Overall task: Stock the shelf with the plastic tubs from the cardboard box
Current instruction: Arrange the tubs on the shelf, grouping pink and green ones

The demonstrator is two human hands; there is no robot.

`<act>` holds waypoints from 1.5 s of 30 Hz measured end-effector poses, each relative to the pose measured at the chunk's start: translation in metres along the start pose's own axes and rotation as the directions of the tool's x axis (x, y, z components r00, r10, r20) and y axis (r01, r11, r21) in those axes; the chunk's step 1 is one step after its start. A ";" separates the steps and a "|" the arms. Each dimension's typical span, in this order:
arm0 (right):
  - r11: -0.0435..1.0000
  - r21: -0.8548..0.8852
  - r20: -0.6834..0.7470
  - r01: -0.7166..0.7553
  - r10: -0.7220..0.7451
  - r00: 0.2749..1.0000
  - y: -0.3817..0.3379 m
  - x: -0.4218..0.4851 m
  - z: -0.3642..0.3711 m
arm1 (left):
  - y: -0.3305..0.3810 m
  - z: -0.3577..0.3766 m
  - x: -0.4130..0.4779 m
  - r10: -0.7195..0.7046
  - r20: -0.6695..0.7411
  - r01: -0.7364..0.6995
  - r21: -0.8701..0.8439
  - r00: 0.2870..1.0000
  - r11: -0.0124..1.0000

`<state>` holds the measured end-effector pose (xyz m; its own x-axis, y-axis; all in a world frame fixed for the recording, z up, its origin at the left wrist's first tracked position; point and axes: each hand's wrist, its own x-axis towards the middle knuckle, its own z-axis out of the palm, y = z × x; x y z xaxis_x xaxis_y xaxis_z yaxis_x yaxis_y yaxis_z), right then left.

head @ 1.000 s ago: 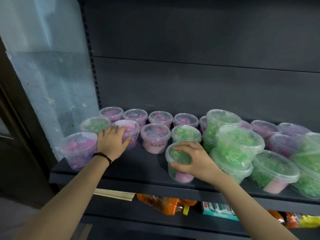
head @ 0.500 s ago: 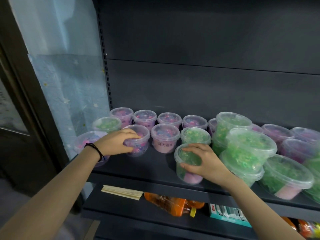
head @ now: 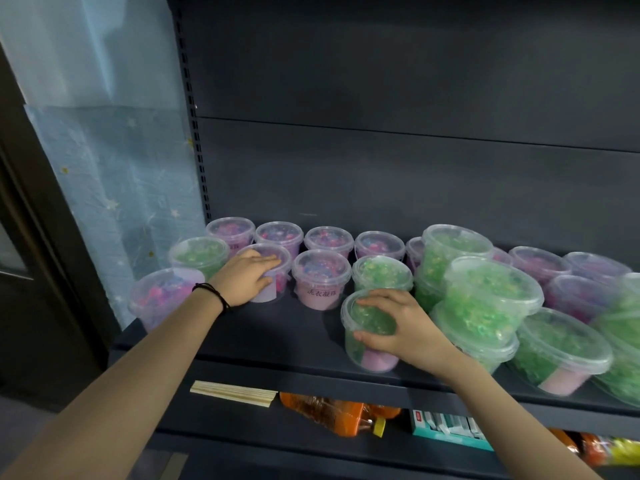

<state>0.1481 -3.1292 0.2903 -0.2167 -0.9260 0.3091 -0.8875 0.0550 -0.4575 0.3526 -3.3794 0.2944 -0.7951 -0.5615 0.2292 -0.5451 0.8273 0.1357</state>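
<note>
A small green tub is stood near the front edge of the dark shelf and is gripped at its lid and side by the right hand. Further left, a pink tub in the second row is clasped by the left hand, fingers curled over its lid. Larger green tubs are stacked just to the right.
</note>
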 end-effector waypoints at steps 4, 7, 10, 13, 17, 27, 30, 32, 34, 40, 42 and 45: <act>1.000 -0.008 -0.023 -0.006 0.006 1.000 -0.003 -0.001 0.000 | 0.002 0.010 -0.003 0.046 -0.129 -0.040 0.047 0.991 0.998; 1.000 -0.025 -0.043 0.006 -0.007 0.999 -0.005 -0.002 0.001 | 0.009 0.015 -0.005 0.014 -0.171 -0.007 0.042 0.985 0.999; 0.999 -0.038 -0.064 0.023 -0.025 0.998 -0.005 -0.006 0.000 | 0.023 0.011 -0.012 0.016 -0.253 -0.017 -0.002 0.967 1.000; 0.999 -0.027 -0.075 0.017 -0.019 0.997 -0.003 -0.013 -0.002 | 0.050 0.012 -0.033 0.074 -0.325 -0.152 -0.222 0.943 0.963; 1.000 0.021 -0.101 -0.008 0.010 0.995 -0.002 -0.024 -0.007 | 0.103 0.024 -0.065 0.123 -0.064 -0.138 -0.554 0.990 0.821; 0.877 0.450 -0.605 0.171 0.158 0.781 0.018 -0.085 -0.081 | 0.208 0.041 -0.051 -0.267 -0.207 0.073 -0.647 0.941 0.759; 0.838 0.527 -0.655 0.138 0.297 0.695 0.052 -0.092 -0.123 | 0.222 0.045 -0.039 -0.358 -0.224 0.172 -0.579 0.906 0.797; 0.845 0.534 -0.598 -0.019 0.393 0.698 0.086 -0.076 -0.149 | 0.229 0.049 -0.033 -0.389 -0.221 0.206 -0.568 0.894 0.797; 0.824 0.514 -0.480 -0.237 0.506 0.717 0.118 -0.048 -0.163 | 0.233 0.053 -0.030 -0.398 -0.229 0.213 -0.563 0.889 0.799; 0.766 0.405 -0.173 -0.500 0.601 0.780 0.185 0.035 -0.149 | 0.224 0.058 -0.023 -0.408 -0.208 0.263 -0.497 0.889 0.827; 0.752 0.293 -0.134 -0.590 0.643 0.754 0.202 0.051 -0.140 | 0.218 0.059 -0.019 -0.412 -0.179 0.302 -0.438 0.894 0.847; 0.748 0.102 -0.112 -0.655 0.663 0.740 0.223 0.063 -0.129 | 0.210 0.060 -0.012 -0.393 -0.130 0.345 -0.289 0.910 0.893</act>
<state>-0.1163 -3.1269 0.3151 -0.7945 -0.6070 0.0187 -0.4807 0.6097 -0.6303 0.2318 -3.1996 0.2623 -0.4745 -0.8342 0.2810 -0.6842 0.5503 0.4785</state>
